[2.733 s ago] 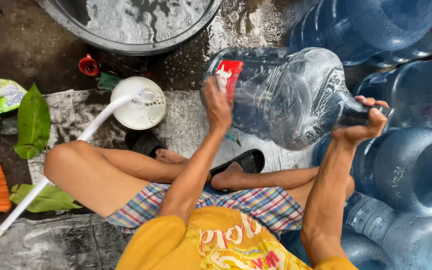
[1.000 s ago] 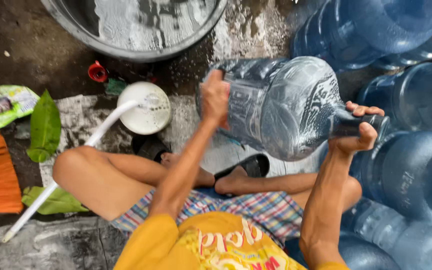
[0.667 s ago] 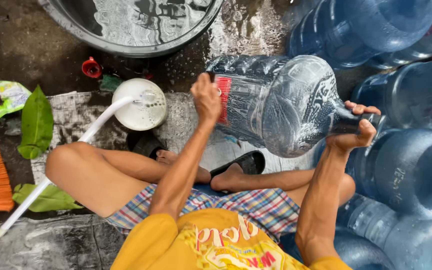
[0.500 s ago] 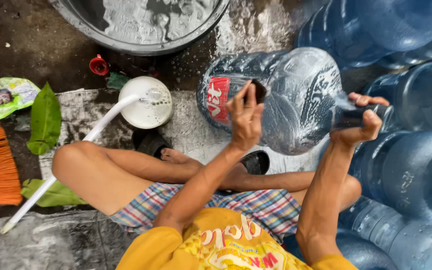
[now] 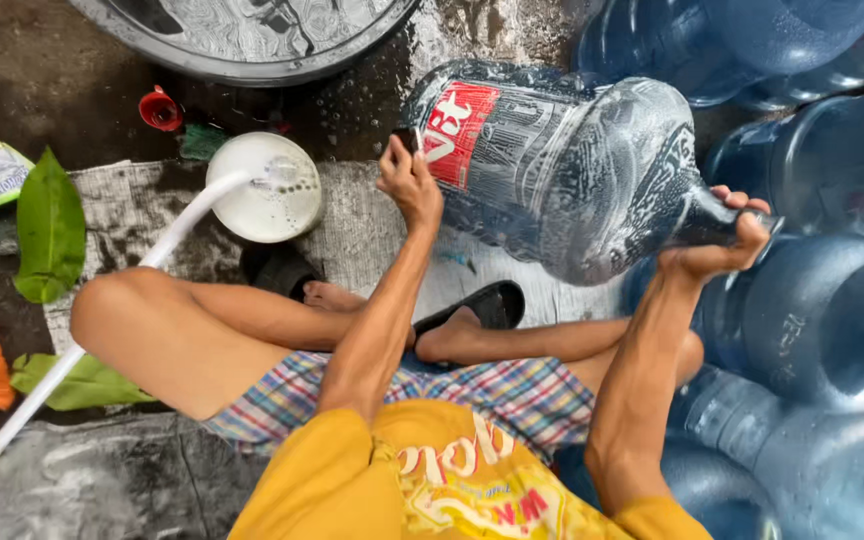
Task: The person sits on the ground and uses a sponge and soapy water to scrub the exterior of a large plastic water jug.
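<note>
Water jug: Your large clear blue water jug (image 5: 572, 165) lies on its side, lifted above your crossed legs, neck toward the right; held this way, its wall turns up to your left hand.
Right hand: Your right hand (image 5: 727, 240) cups the narrow neck from below, fingers curled shut around it, carrying the weight at that end.
Left hand: Your left hand (image 5: 410, 185) presses against the jug's base end beside the red label (image 5: 457, 135); its fingers pinch a small dark object, too small to identify.
Surface: The jug is ribbed, rigid plastic, streaked with suds.
Basin: A wide metal basin (image 5: 252, 40) of soapy water sits at the top edge of the wet ground.
Bowl and hose: A white round bowl (image 5: 267, 190) receives a white hose (image 5: 102, 310), near your left knee.
Other jugs: Matching blue jugs (image 5: 822, 330) lie stacked on your right.
Litter: Green leaves (image 5: 49, 225) and a red cap (image 5: 160, 108) lie at the left.
</note>
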